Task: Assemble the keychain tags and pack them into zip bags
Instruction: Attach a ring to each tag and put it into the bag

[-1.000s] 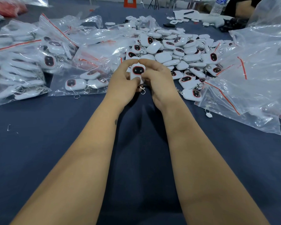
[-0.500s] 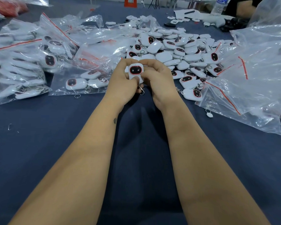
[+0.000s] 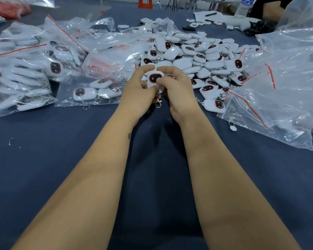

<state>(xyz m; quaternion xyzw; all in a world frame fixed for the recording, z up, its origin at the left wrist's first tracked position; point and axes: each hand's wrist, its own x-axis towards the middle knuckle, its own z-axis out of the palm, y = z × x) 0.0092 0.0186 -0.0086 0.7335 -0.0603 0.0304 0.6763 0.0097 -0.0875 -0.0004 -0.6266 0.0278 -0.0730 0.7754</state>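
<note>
A: How much of the held tag [image 3: 154, 78] shows?

B: Only its dark face. The left hand [image 3: 140, 92] covers one side, the right hand [image 3: 177, 91] the other, and its lower end is hidden between the palms.

A: And the clasp [image 3: 158, 104] hanging below?

B: Too small to tell how it joins.

A: At ten o'clock?

B: The filled zip bags [image 3: 23, 73] run off the left edge; glare blurs their contents.

A: At one o'clock?

B: A water bottle [image 3: 243, 7] cut by the top edge, label unreadable.
</note>
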